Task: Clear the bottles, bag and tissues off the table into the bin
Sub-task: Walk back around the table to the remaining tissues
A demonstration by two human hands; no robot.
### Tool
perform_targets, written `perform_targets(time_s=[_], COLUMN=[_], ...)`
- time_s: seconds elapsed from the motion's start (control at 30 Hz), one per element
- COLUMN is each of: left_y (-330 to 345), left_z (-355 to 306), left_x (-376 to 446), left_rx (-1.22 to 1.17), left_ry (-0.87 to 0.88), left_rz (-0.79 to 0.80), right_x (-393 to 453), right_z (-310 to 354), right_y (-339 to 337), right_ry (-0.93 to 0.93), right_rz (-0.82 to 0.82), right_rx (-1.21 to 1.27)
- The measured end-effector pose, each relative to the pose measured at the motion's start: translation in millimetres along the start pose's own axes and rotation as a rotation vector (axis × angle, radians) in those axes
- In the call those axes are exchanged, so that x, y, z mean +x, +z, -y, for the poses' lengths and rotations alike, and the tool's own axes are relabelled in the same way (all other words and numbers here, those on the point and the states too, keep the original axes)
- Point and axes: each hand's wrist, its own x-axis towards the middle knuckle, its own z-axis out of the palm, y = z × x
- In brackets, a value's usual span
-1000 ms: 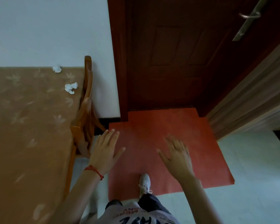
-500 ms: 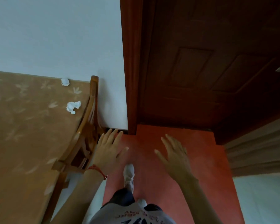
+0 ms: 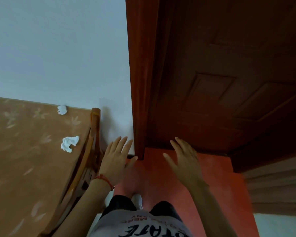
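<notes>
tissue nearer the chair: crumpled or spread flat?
Crumpled. The nearer tissue lies on the table as a bunched, wrinkled wad with uneven edges, not a flat sheet. Neither hand touches it.

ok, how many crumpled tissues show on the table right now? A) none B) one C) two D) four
C: one crumpled tissue lies at the table edge by the wall, a second tissue nearer the wooden chair; both the left hand and right hand are empty.

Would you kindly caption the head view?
Both hands, left and right, open and empty; two tissues remain on the table.
</notes>
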Motion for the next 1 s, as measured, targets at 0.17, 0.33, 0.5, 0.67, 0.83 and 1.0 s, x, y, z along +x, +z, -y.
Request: perform_targets(time_s=[0.17,0.33,0.5,0.67,0.83,1.0], left_y=[-4,-8,-18,-27,-31,-35], left_z=[-3,-5,-11,-17,-17,-5], left_x=[19,25,17,-4,-27,-45], left_rx=[-0.044,-0.059,-0.052,-0.065,-0.048,-0.051], left_ry=[-0.069,-0.228,-0.414,-0.592,-0.755,-0.880], left_rz=[-0.021,-0.109,-0.200,-0.270,-0.330,-0.376], right_x=[35,71,108,132,144,146], right_z=[-1,-1,12,36,68,99], right_y=[-6,-13,-18,-14,-5,4], right_ry=[-0.075,-0.240,-0.446,-0.639,-0.791,-0.912], right_rz=[-0.010,0.060,0.142,0.208,0.253,0.286], right_rx=[0.032,0.027,0.017,0.050,0.077,0.082])
